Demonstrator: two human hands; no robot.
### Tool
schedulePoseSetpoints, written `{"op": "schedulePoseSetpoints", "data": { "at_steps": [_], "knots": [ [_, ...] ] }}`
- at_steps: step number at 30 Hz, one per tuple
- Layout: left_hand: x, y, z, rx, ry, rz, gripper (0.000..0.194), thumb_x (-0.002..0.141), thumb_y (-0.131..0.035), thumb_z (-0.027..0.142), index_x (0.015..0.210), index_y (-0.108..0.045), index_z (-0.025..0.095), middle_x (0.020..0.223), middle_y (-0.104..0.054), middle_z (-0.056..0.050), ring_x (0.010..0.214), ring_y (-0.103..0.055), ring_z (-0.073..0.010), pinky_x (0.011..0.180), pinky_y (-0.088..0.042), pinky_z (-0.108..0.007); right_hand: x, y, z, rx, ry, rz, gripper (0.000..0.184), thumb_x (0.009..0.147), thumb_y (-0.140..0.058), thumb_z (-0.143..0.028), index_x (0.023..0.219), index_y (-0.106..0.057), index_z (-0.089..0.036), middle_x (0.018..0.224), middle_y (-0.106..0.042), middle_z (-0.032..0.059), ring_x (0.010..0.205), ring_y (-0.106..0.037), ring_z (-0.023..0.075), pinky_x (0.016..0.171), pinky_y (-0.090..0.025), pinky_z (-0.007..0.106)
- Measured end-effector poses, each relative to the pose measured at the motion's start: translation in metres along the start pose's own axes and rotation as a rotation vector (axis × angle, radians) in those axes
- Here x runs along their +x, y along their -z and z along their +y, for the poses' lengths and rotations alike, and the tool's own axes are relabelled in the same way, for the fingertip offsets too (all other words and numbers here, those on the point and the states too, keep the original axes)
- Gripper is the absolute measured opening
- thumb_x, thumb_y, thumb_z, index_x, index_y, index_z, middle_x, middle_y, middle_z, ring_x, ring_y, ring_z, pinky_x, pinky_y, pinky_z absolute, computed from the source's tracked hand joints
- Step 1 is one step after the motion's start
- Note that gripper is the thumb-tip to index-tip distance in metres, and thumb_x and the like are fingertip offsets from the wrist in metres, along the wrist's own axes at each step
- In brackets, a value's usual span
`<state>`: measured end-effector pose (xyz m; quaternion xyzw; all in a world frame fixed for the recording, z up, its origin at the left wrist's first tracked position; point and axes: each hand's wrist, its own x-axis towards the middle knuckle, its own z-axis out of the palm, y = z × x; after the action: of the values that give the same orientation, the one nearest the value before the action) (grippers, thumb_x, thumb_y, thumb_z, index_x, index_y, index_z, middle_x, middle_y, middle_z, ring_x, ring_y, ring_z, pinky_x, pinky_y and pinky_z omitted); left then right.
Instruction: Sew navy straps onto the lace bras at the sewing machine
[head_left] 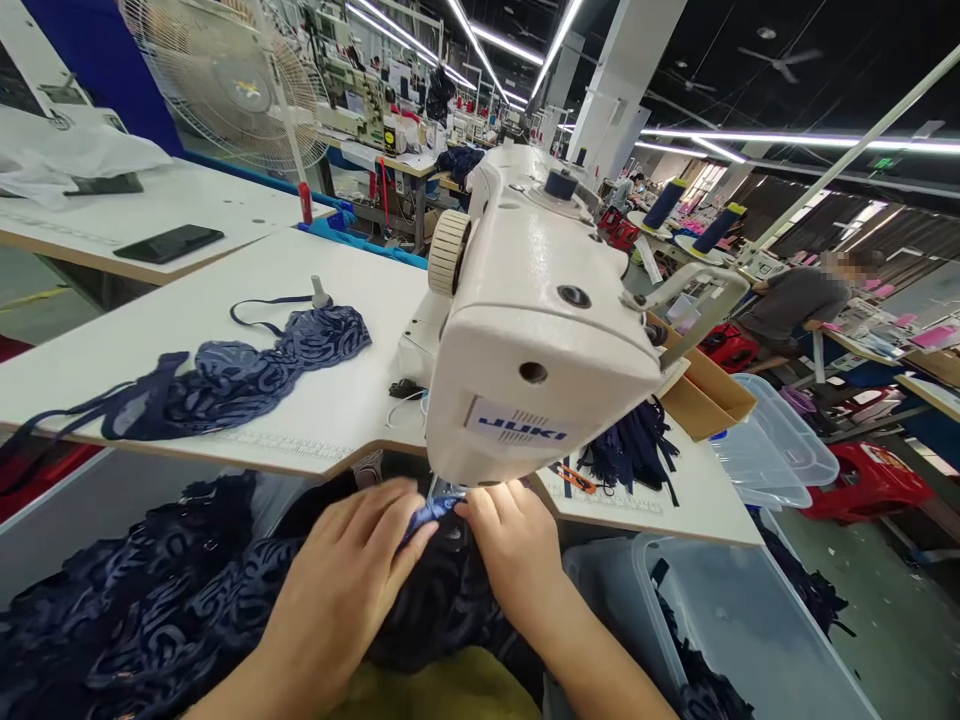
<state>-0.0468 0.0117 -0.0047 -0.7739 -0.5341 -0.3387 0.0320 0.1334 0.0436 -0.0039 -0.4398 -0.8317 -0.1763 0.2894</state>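
Note:
Below the head of a white JUKI sewing machine (540, 345), both my hands grip the edge of a navy patterned bra (430, 515). My left hand (341, 565) pinches it between thumb and fingers, left of the needle area. Close by on the right, my right hand (514, 540) has its fingertips closed on the same edge. The rest of the piece hangs dark toward my lap. The machine head hides the needle and presser foot. Another navy bra (247, 370) lies on the white table (360, 270) to the left, its straps trailing over the front edge.
Navy patterned garments (165, 590) are heaped at lower left. Right of the machine lie a bundle of navy straps (630, 450) and orange-handled snips (577, 478). A clear plastic bin (750, 610) stands at lower right. A phone (169, 243) rests at left; a person (795, 305) sits farther back.

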Motion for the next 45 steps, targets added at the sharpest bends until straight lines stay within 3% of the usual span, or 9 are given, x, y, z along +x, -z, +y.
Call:
{"op": "schedulePoseSetpoints", "data": {
  "at_steps": [2, 5, 7, 11, 14, 17, 26, 45],
  "knots": [
    [-0.002, -0.005, 0.001, 0.023, -0.203, 0.117, 0.030, 0.097, -0.040, 0.027, 0.119, -0.058, 0.020, 0.117, -0.067, -0.007, 0.112, -0.058, -0.0206, 0.101, -0.035, -0.035, -0.005, 0.001, 0.001, 0.013, -0.052, 0.016, 0.028, 0.099, -0.043, -0.026, 0.081, -0.062, -0.019, 0.064, -0.059, 0.0018, 0.058, -0.050, 0.0169, 0.051, -0.030, 0.031],
    [-0.006, -0.014, 0.005, -0.066, -0.380, 0.028, 0.039, 0.097, -0.031, 0.014, 0.130, -0.051, 0.020, 0.123, -0.066, -0.002, 0.120, -0.053, -0.0117, 0.109, -0.025, -0.029, -0.018, 0.001, 0.003, 0.139, -0.138, 0.017, 0.024, 0.099, -0.043, -0.024, 0.092, -0.066, -0.022, 0.067, -0.059, 0.0012, 0.060, -0.051, 0.0158, 0.053, -0.033, 0.028],
    [-0.008, -0.019, 0.008, -0.078, -0.346, -0.016, 0.038, 0.096, -0.036, 0.015, 0.130, -0.052, 0.021, 0.123, -0.067, -0.001, 0.119, -0.054, -0.0109, 0.108, -0.023, -0.029, -0.026, -0.001, 0.005, 0.304, -0.224, -0.013, 0.022, 0.098, -0.045, -0.024, 0.099, -0.067, -0.024, 0.073, -0.061, 0.0021, 0.066, -0.055, 0.0155, 0.057, -0.038, 0.026],
    [-0.008, -0.023, 0.013, -0.076, -0.291, 0.012, 0.039, 0.096, -0.039, 0.022, 0.133, -0.050, 0.026, 0.125, -0.066, 0.001, 0.119, -0.055, -0.0127, 0.101, -0.027, -0.031, -0.034, -0.006, 0.009, 0.693, -0.411, -0.083, 0.021, 0.097, -0.047, -0.025, 0.110, -0.064, -0.025, 0.089, -0.067, 0.0026, 0.081, -0.061, 0.0156, 0.073, -0.045, 0.025],
    [-0.006, -0.026, 0.018, -0.082, -0.257, 0.057, 0.043, 0.096, -0.042, 0.023, 0.138, -0.044, 0.030, 0.124, -0.066, 0.005, 0.118, -0.055, -0.0126, 0.098, -0.028, -0.031, -0.031, -0.008, 0.009, 0.907, -0.628, -0.103, 0.014, 0.093, -0.050, -0.026, 0.103, -0.059, -0.023, 0.074, -0.061, -0.0024, 0.068, -0.058, 0.0135, 0.065, -0.045, 0.023],
    [-0.004, -0.029, 0.023, -0.052, -0.174, 0.090, 0.040, 0.097, -0.042, 0.024, 0.136, -0.047, 0.033, 0.119, -0.069, 0.007, 0.112, -0.058, -0.0134, 0.099, -0.025, -0.033, -0.023, -0.009, 0.009, 0.945, -0.777, -0.095, 0.008, 0.089, -0.051, -0.027, 0.096, -0.051, -0.021, 0.064, -0.052, -0.0065, 0.060, -0.052, 0.0124, 0.060, -0.042, 0.023],
    [0.006, -0.026, 0.030, 0.071, -0.160, 0.113, 0.029, 0.097, -0.044, 0.023, 0.119, -0.061, 0.028, 0.113, -0.071, 0.004, 0.101, -0.064, -0.0173, 0.087, -0.031, -0.038, -0.010, -0.017, 0.012, 0.804, -0.808, -0.103, 0.002, 0.084, -0.050, -0.021, 0.086, -0.051, -0.022, 0.073, -0.061, -0.0041, 0.068, -0.057, 0.0136, 0.066, -0.041, 0.025],
    [0.007, -0.022, 0.031, 0.092, -0.162, 0.091, 0.027, 0.097, -0.044, 0.024, 0.113, -0.065, 0.021, 0.110, -0.072, 0.001, 0.101, -0.063, -0.0196, 0.085, -0.034, -0.038, -0.010, -0.017, 0.012, 0.790, -0.780, -0.131, 0.011, 0.085, -0.048, -0.021, 0.094, -0.054, -0.021, 0.071, -0.059, -0.0026, 0.065, -0.055, 0.0157, 0.062, -0.040, 0.026]
  ]
}}
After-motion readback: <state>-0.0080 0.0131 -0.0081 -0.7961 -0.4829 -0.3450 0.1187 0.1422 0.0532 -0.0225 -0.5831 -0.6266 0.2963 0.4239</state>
